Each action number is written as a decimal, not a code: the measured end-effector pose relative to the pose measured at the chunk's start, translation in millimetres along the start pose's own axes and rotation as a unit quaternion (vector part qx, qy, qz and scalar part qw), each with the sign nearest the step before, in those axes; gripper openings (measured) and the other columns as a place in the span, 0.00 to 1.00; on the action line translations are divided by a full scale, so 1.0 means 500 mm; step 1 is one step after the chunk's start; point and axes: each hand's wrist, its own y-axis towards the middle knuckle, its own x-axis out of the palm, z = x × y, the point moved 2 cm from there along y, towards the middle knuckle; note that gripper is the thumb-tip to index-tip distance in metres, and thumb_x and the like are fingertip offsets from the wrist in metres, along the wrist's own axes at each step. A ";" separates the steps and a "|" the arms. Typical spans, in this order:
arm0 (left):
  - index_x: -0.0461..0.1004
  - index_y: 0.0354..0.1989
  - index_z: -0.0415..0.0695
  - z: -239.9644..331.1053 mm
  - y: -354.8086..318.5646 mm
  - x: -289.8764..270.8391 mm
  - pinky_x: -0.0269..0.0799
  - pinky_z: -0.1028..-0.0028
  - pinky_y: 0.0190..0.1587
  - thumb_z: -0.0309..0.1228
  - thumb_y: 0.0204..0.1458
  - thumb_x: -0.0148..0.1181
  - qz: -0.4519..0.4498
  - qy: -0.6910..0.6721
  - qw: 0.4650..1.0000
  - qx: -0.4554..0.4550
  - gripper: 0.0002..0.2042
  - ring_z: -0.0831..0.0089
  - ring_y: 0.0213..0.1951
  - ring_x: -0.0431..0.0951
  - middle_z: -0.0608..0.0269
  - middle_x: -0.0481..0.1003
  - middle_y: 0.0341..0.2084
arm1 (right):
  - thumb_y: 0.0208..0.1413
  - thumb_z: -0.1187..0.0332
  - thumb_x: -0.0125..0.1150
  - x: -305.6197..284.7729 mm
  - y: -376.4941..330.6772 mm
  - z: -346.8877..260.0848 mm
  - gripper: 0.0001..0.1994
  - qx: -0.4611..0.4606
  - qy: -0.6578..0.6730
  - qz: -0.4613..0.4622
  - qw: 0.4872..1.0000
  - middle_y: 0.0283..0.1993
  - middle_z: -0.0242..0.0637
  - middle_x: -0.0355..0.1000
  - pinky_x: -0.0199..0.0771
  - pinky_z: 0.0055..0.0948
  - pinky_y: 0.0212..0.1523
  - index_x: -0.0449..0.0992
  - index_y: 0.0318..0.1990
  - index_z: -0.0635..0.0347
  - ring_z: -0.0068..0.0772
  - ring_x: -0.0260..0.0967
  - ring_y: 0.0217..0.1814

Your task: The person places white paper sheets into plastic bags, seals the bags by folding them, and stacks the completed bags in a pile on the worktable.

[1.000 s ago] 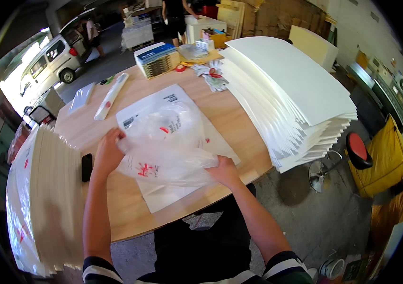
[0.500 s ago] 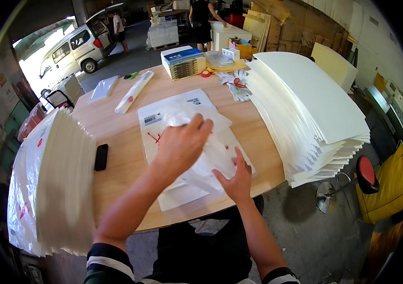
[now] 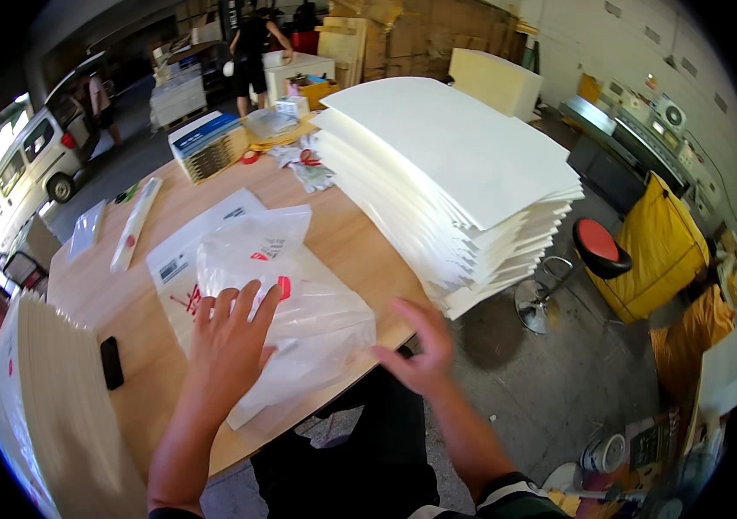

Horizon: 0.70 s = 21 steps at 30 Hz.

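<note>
At the left grip (image 3: 228, 350), a translucent plastic bag (image 3: 325, 316) is printed red; the counter (image 3: 353, 232) is grained pale brown. Beyond the right grip (image 3: 425, 353), stacked sheets (image 3: 455, 147) are coloured white, a stool (image 3: 602, 246) red and black.

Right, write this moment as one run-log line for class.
left hand: open, over translucent plastic bag | right hand: open, blurred, near bag's right edge | bag: lying partly over white sheet

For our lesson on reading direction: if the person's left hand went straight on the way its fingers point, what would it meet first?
Probably the translucent plastic bag with red printing, spread beneath and ahead of the left hand; whether they touch is unclear.
</note>
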 end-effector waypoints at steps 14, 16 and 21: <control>0.79 0.44 0.48 0.184 -0.071 -0.004 0.65 0.60 0.58 0.34 0.43 0.71 0.056 -0.285 0.940 0.177 0.17 0.67 0.47 0.76 0.64 0.77 0.42 | 0.44 0.73 0.70 -0.227 0.258 0.068 0.10 -0.205 -0.282 -0.025 0.937 0.40 0.29 0.75 0.67 0.36 0.48 0.80 0.36 0.57 0.34 0.70 0.46; 0.78 0.43 0.46 0.188 -0.058 0.028 0.67 0.63 0.56 0.33 0.45 0.70 0.042 -0.330 0.928 0.169 0.16 0.67 0.46 0.77 0.63 0.77 0.41 | 0.44 0.75 0.69 -0.232 0.266 0.088 0.08 -0.232 -0.275 -0.030 0.933 0.36 0.28 0.76 0.70 0.32 0.44 0.81 0.34 0.58 0.32 0.71 0.42; 0.77 0.44 0.41 0.192 0.006 0.109 0.71 0.65 0.53 0.31 0.50 0.68 -0.046 -0.614 0.788 -0.013 0.14 0.67 0.47 0.77 0.59 0.77 0.43 | 0.42 0.76 0.68 -0.254 0.270 0.045 0.07 -0.339 -0.304 0.001 0.890 0.32 0.29 0.77 0.70 0.26 0.30 0.82 0.32 0.57 0.28 0.72 0.31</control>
